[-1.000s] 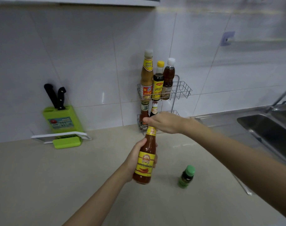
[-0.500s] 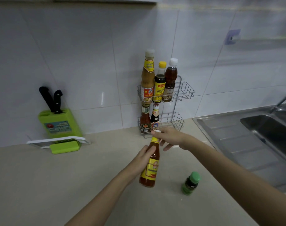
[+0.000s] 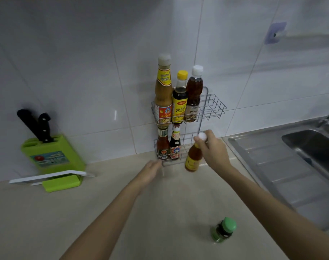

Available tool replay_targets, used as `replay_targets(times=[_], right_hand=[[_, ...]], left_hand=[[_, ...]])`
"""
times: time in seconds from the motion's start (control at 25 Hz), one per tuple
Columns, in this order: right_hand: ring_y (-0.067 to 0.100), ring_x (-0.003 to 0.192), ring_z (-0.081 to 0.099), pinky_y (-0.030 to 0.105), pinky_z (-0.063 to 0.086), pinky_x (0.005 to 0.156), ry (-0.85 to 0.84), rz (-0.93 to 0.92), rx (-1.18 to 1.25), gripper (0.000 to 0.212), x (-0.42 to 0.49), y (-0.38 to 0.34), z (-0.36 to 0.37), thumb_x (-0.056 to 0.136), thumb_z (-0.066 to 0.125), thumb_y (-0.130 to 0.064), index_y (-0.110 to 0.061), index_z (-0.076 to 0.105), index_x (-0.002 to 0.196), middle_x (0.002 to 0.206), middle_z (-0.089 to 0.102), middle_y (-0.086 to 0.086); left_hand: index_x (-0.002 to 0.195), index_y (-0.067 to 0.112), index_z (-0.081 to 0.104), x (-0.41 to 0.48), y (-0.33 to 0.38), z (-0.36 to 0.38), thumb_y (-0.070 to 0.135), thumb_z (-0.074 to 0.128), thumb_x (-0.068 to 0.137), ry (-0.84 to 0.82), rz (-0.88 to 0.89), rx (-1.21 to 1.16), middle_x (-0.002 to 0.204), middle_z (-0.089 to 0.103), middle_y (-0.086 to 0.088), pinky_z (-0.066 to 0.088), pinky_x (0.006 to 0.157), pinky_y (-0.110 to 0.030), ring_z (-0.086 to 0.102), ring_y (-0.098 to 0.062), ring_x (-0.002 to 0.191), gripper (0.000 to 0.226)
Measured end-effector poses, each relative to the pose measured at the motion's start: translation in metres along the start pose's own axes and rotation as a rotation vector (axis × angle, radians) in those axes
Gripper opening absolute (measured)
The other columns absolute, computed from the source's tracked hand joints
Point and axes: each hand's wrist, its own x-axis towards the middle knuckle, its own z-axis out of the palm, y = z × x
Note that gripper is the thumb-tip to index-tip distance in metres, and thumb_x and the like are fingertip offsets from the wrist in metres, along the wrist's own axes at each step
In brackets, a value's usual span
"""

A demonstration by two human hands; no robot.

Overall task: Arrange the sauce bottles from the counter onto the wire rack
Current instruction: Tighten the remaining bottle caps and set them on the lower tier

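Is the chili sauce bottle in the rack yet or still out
Still out. The right hand holds the chili bottle by its white cap, tilted, in front of the rack's lower shelf.

Glossy white wall tiles [image 3: 69, 53] back a beige stone surface [image 3: 47, 222]. A stainless steel sink [image 3: 310, 147] sits right; a green plastic knife block [image 3: 53, 154] stands left.

- Left hand [image 3: 150, 170]: bare, no glove, ring or wristband to be seen.
- Right hand [image 3: 213, 151]: bare, likewise unadorned.
- Forearms: both bare to the frame edge; no sleeve or watch in view.
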Motion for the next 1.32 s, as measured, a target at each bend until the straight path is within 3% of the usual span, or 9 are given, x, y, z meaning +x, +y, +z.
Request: replay_targets(times=[0.12,0.24,0.32,0.4,0.6,0.8,1.0,1.12,1.32], right_hand=[[0.021,0.076,0.061,0.027,0.044,0.057,0.164,0.058,0.236,0.019,0.014,0.012,0.004,0.094,0.053,-0.037,-0.018,0.05,0.097,0.08,0.063,0.001],[0.019,0.086,0.065,0.021,0.048,0.064,0.248,0.137,0.427,0.015,0.019,0.028,0.016,0.094,0.055,-0.033,-0.019,0.052,0.1,0.088,0.065,-0.002],[0.017,0.088,0.064,0.017,0.047,0.067,0.277,0.143,0.468,0.013,0.023,0.036,0.025,0.094,0.055,-0.031,-0.022,0.052,0.102,0.09,0.064,-0.006],[0.01,0.087,0.063,0.015,0.048,0.07,0.274,0.117,0.491,0.012,0.03,0.038,0.031,0.094,0.055,-0.032,-0.024,0.052,0.103,0.093,0.064,-0.006],[-0.007,0.078,0.059,0.007,0.047,0.067,0.274,0.067,0.498,0.012,0.043,0.038,0.046,0.094,0.057,-0.029,-0.023,0.054,0.104,0.087,0.063,-0.017],[0.009,0.078,0.059,0.017,0.045,0.063,0.228,0.109,0.458,0.014,0.047,0.05,0.07,0.094,0.057,-0.03,-0.021,0.054,0.103,0.085,0.063,-0.006],[0.02,0.081,0.064,0.03,0.048,0.067,0.056,0.046,0.286,0.024,0.07,0.06,0.078,0.092,0.058,-0.033,-0.017,0.053,0.11,0.089,0.068,0.004],[0.007,0.08,0.061,0.013,0.044,0.064,0.005,-0.004,0.275,0.027,0.069,0.063,0.086,0.092,0.057,-0.035,-0.022,0.05,0.114,0.093,0.063,-0.006],[0.012,0.08,0.057,0.008,0.042,0.062,-0.098,-0.047,0.299,0.014,0.066,0.07,0.096,0.094,0.055,-0.026,-0.016,0.049,0.102,0.086,0.059,-0.009]], left_hand=[[0.142,0.013,0.034,0.024,0.01,-0.011,0.053,0.038,0.096,0.062,-0.025,-0.078,0.146,0.042,-0.01,0.037,0.109,-0.043,0.045,-0.022,0.125,0.061],[0.134,0.018,0.036,0.039,0.015,-0.007,0.053,0.037,0.097,0.031,-0.007,-0.134,0.146,0.04,-0.006,0.039,0.098,-0.037,0.043,-0.016,0.117,0.051],[0.129,0.022,0.037,0.049,0.017,-0.003,0.053,0.036,0.097,0.01,0.003,-0.169,0.148,0.039,-0.003,0.038,0.101,-0.037,0.042,-0.017,0.123,0.044],[0.138,0.017,0.034,0.059,0.015,0.0,0.053,0.035,0.097,0.019,-0.027,-0.174,0.149,0.039,-0.005,0.037,0.108,-0.041,0.041,-0.022,0.133,0.054],[0.137,0.016,0.034,0.071,0.008,0.007,0.051,0.036,0.098,0.048,-0.039,-0.264,0.145,0.044,-0.007,0.04,0.108,-0.043,0.045,-0.022,0.131,0.053],[0.131,0.016,0.041,0.074,0.002,0.008,0.05,0.036,0.098,0.059,-0.046,-0.276,0.137,0.047,-0.006,0.04,0.096,-0.032,0.047,-0.018,0.12,0.047],[0.139,0.014,0.041,0.075,0.001,0.006,0.045,0.037,0.1,0.055,-0.026,-0.177,0.141,0.047,-0.006,0.034,0.115,-0.042,0.044,-0.019,0.127,0.05],[0.14,0.013,0.042,0.072,0.003,0.005,0.038,0.04,0.101,0.039,0.001,-0.176,0.143,0.047,-0.006,0.034,0.115,-0.039,0.044,-0.017,0.126,0.047],[0.141,0.014,0.041,0.068,0.006,0.004,0.033,0.041,0.101,0.013,0.03,-0.177,0.145,0.047,-0.004,0.034,0.109,-0.031,0.044,-0.01,0.12,0.044]])
